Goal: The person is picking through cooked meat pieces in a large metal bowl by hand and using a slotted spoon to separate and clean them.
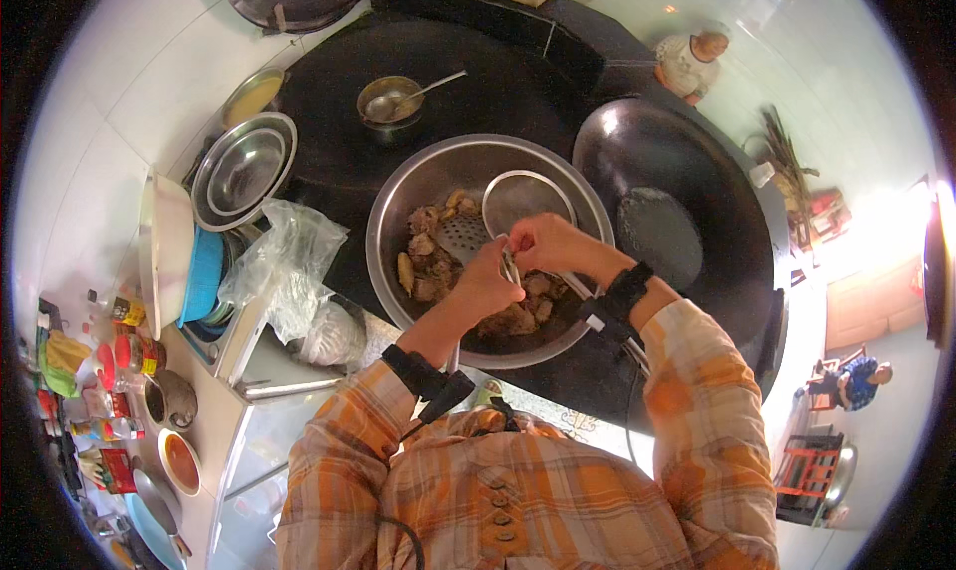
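Observation:
A large steel basin (489,360) holds chunks of cooked meat (429,275), a perforated skimmer (461,235) and a round-rimmed metal ladle or strainer (526,200). Over its middle, my left hand (485,282) has its fingers closed on a small, thin, pale object (511,265) that I cannot identify. Touching or very near that object are the bent fingers of my right hand (556,245); whether they grip it is unclear. Long metal handles pass close to both wrists, the right one running from beneath the hand down beside the forearm.
Right of the basin sits a big wok (672,144); beyond it is a bowl with a spoon (390,101). Leftward are nested steel bowls (246,170), a clear plastic bag (287,253), a blue basin (202,275), jars and sauces. Two people appear at the far right.

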Demonstrator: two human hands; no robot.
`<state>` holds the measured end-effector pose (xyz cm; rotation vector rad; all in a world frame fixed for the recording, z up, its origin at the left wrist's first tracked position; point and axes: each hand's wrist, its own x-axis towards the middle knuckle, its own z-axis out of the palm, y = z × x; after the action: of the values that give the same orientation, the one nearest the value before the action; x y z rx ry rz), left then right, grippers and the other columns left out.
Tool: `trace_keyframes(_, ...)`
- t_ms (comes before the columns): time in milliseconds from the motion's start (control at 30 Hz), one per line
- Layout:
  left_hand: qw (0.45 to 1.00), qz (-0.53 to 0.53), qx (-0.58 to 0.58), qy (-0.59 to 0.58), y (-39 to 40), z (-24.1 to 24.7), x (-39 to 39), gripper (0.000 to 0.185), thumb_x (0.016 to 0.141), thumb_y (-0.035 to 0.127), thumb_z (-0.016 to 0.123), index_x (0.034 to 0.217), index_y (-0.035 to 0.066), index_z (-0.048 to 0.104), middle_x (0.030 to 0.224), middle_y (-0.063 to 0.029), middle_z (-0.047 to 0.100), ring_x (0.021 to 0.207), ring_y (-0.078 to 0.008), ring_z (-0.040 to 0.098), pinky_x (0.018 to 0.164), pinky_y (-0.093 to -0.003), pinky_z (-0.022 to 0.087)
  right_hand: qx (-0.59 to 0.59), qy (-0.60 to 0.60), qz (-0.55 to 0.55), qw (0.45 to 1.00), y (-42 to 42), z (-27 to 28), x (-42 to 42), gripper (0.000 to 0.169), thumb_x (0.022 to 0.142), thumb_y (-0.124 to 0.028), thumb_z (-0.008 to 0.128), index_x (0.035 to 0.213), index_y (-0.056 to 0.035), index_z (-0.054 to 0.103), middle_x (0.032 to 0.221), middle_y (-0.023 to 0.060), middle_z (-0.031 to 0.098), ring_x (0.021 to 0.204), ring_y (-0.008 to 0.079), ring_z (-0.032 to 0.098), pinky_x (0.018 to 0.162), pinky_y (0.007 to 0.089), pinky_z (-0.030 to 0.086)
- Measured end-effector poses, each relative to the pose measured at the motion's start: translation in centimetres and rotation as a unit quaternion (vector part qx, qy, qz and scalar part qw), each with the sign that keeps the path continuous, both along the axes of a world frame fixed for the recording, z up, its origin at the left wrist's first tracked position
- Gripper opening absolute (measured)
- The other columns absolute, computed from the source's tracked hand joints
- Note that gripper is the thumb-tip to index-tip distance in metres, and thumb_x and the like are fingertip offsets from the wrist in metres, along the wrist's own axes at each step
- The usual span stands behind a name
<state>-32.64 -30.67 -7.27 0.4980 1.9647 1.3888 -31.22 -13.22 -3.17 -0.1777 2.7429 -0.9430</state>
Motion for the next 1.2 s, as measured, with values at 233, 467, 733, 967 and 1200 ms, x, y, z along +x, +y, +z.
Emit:
trace_keyframes(233, 0.995, -0.007, 0.096, 0.029, 0.3, -1.2, -0.3, 0.073, 0.058, 0.006, 0.070, 0.128, 0.008, 0.047, 0.099, -0.0042, 0.060, 0.083, -0.0145, 0.058, 0.073, -0.0300, 0.046, 0.024, 0.078, -0.060, 0.995, -3.0, -0.7, 1.5, 0.020, 0.066, -0.018, 0.068, 0.081, -0.0042, 0.065, 0.077, 0.0168, 0.064, 0.074, 0.0329, 0.064, 0.066, 0.0393, 0.050)
trace_keyframes(467, 0.997, -0.019, 0.074, 0.023, 0.0, 0.3, 0.5, 0.075, 0.059, 0.002, 0.071, 0.129, 0.008, 0.045, 0.101, -0.0044, 0.059, 0.086, -0.0154, 0.057, 0.074, -0.0284, 0.046, -0.023, 0.010, -0.143, 0.989, -3.3, 0.6, 1.9, 0.017, 0.066, -0.018, 0.065, 0.078, -0.0044, 0.067, 0.080, 0.0158, 0.066, 0.077, 0.0317, 0.065, 0.070, 0.0383, 0.051)
trace_keyframes(733, 0.995, 0.024, 0.088, 0.038, 0.4, -1.2, 0.5, 0.085, 0.060, 0.006, 0.075, 0.135, 0.002, 0.037, 0.108, -0.0077, 0.058, 0.089, -0.0163, 0.057, 0.077, -0.0289, 0.048, 0.114, 0.056, -0.072, 0.989, -3.3, -0.1, 2.5, 0.018, 0.069, -0.018, 0.063, 0.079, -0.0045, 0.068, 0.077, 0.0182, 0.066, 0.073, 0.0346, 0.065, 0.065, 0.0421, 0.052)
trace_keyframes(967, 0.988, -0.021, 0.042, 0.147, -0.4, 2.2, 1.3, 0.081, 0.061, 0.009, 0.077, 0.134, 0.005, 0.040, 0.104, -0.0100, 0.061, 0.096, -0.0189, 0.058, 0.080, -0.0288, 0.047, 0.226, 0.108, 0.035, 0.968, -2.7, 1.2, 2.8, 0.016, 0.072, -0.019, 0.061, 0.082, -0.0072, 0.067, 0.079, 0.0166, 0.066, 0.075, 0.0354, 0.065, 0.064, 0.0466, 0.052)
trace_keyframes(1200, 0.999, 0.019, 0.024, 0.042, -1.9, 1.0, 1.1, 0.083, 0.065, 0.009, 0.075, 0.138, 0.005, 0.036, 0.084, -0.0081, 0.063, 0.068, -0.0141, 0.059, 0.059, -0.0277, 0.047, -0.018, 0.098, -0.008, 0.995, -2.1, 2.7, 2.5, 0.019, 0.076, -0.020, 0.063, 0.090, -0.0092, 0.069, 0.080, 0.0131, 0.067, 0.076, 0.0288, 0.065, 0.068, 0.0360, 0.051)
